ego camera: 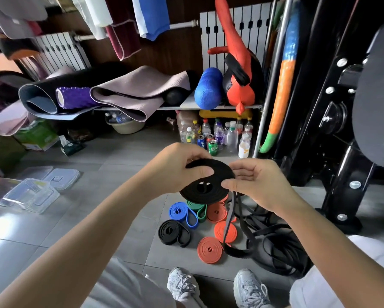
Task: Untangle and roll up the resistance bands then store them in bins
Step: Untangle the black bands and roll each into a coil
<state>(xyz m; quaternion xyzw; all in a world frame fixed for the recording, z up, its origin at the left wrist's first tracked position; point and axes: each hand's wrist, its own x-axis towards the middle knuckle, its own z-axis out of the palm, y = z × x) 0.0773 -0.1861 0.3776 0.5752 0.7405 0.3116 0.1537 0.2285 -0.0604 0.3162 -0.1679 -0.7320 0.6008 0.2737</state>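
I hold a large flat coil of black resistance band [217,192] above the floor. My left hand [177,165] grips its far edge, thumb pressed on top of the coil. My right hand [255,181] pinches the coil's right edge, where the loose black tail [229,221] hangs down. Below on the tiles lie rolled bands: a blue one [178,211], a green one [197,207], three orange ones [209,250] and a small black one [171,232]. A tangled heap of black bands [273,245] lies to the right.
Clear plastic bins and lids [34,192] sit on the floor at left. A shelf with yoga mats [128,92] and foam rollers stands ahead, bottles and cans [217,134] beneath it. A black weight rack [342,130] stands at right. My shoes [248,287] are near the bottom.
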